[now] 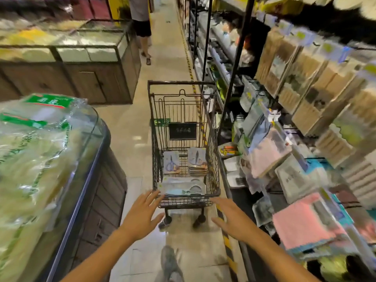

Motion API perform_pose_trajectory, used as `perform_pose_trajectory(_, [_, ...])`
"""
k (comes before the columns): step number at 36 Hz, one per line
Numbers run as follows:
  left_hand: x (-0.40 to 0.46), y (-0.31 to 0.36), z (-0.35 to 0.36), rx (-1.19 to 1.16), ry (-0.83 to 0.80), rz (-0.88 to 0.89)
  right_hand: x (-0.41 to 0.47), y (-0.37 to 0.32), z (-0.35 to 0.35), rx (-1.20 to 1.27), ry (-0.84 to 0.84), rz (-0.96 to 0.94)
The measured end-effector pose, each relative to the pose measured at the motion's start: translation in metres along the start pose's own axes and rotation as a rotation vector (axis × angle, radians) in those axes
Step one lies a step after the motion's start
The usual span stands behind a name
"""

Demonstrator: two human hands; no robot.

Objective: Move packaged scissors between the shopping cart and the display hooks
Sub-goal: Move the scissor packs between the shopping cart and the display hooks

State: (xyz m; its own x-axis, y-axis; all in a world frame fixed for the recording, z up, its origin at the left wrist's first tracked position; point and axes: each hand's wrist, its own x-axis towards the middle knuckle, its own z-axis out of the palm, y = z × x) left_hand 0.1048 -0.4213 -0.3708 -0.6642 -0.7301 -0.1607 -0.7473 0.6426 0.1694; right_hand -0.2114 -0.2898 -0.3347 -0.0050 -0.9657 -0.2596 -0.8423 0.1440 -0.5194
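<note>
Packaged scissors (pixel 184 189) were stacked inside the shopping cart (pixel 214 139); both hands, left (pixel 142 213) and right (pixel 234 218), were held open, nothing grasped.

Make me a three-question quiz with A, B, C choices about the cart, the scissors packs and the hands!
1. Where do the packaged scissors lie?
A. on the floor
B. inside the dark wire shopping cart
C. in a hand

2. What colour is the cloth hanging low on the right shelves?
A. pink
B. black
C. orange

3. How are the left hand and right hand?
A. both fists
B. both holding packs
C. both open, holding nothing

Answers: 1 B, the packs rest on the cart's bottom; 2 A, it shows pink; 3 C, the fingers are spread near the cart's near rim.
</note>
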Motion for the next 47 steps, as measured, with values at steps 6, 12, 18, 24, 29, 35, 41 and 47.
perform_pose_trajectory(6, [0.053,-0.046,0.023,-0.042,-0.043,-0.071,0.081,0.010,0.006,-0.007,-0.123,0.061])
perform_pose_trajectory(12, [0.098,-0.078,0.020,-0.055,-0.056,-0.105,0.149,0.012,0.006,-0.038,-0.212,0.096])
perform_pose_trajectory(18, [0.135,-0.092,0.028,-0.094,-0.122,-0.131,0.210,0.018,0.006,-0.044,-0.299,0.119])
perform_pose_trajectory(24, [0.163,-0.095,0.053,-0.112,-0.120,-0.180,0.279,0.065,0.041,-0.064,-0.395,0.027])
perform_pose_trajectory(29, [0.182,-0.089,0.074,-0.168,-0.104,-0.212,0.328,0.079,0.063,-0.134,-0.447,-0.037])
perform_pose_trajectory(35, [0.202,-0.075,0.105,-0.177,-0.114,-0.245,0.357,0.113,0.114,-0.218,-0.512,-0.090])
perform_pose_trajectory(41, [0.214,-0.061,0.124,-0.249,-0.110,-0.309,0.369,0.130,0.140,-0.268,-0.458,-0.104])
perform_pose_trajectory(47, [0.215,-0.057,0.133,-0.279,-0.080,-0.320,0.379,0.130,0.146,-0.194,-0.520,-0.057])
